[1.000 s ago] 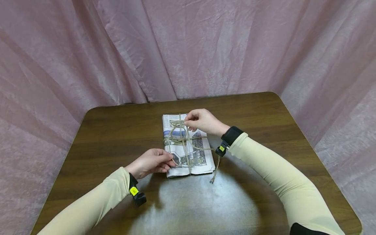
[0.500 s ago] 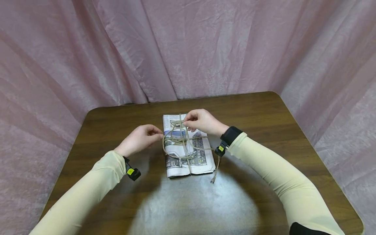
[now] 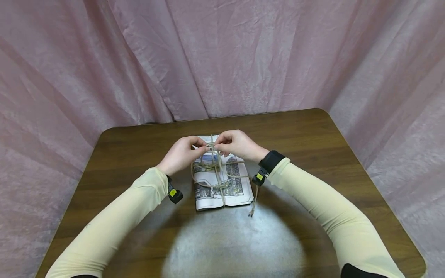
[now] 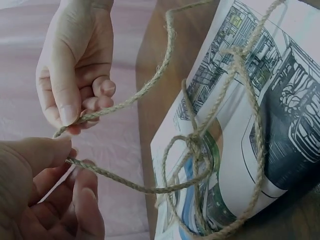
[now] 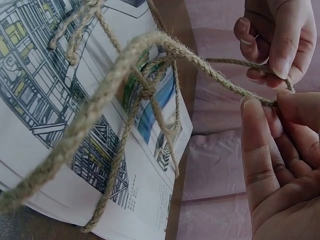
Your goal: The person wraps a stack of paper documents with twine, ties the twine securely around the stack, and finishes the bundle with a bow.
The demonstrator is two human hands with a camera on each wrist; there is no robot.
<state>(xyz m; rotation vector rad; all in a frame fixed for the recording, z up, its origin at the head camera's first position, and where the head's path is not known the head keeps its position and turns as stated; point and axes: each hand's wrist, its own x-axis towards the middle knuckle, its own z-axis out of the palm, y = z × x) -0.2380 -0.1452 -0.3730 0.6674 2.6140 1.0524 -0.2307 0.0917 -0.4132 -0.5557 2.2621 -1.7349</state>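
Observation:
A folded newspaper stack (image 3: pixel 236 197), printed with building drawings, lies on the table with jute twine (image 4: pixel 145 91) crossed around it. Over its far end, my left hand (image 3: pixel 183 153) pinches the twine between thumb and fingertips. Close beside it, my right hand (image 3: pixel 240 146) pinches another part of the same twine. The left wrist view shows both hands' fingertips nearly meeting above the paper, the cord running from one pinch to the other. Slack loops and a knot (image 5: pixel 146 93) lie on top of the paper. One frayed twine end (image 3: pixel 252 211) hangs past the stack's right side.
The stack sits on a brown wooden table (image 3: pixel 139 154) with rounded corners. Pink curtains (image 3: pixel 250 58) hang behind the table and along its sides. Bright glare (image 3: pixel 236 239) covers part of the tabletop in front of the stack.
My left hand has let go of the loop at the stack's near left, moved up and right, and now pinches the twine beside my right hand. The right hand stays nearly in place.

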